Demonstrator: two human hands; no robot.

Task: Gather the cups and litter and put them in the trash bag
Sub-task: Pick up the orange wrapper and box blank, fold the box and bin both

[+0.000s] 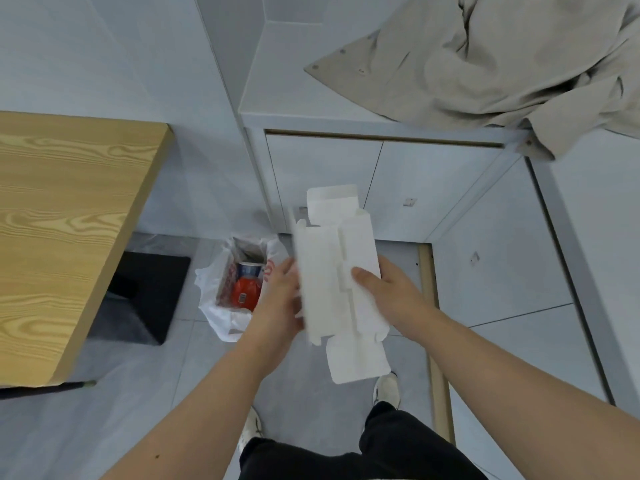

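You grip a flattened white carton point(337, 271), creased with flaps unfolded, between your left hand point(280, 292) and right hand point(384, 292), each closed on a long edge, its length running away from you

I'm looking at a lived-in room, likely a home: pale floor tiles point(104, 420), a wooden table point(62, 216), white cabinets point(381, 181) with a beige jacket point(502, 64) dumped on top.
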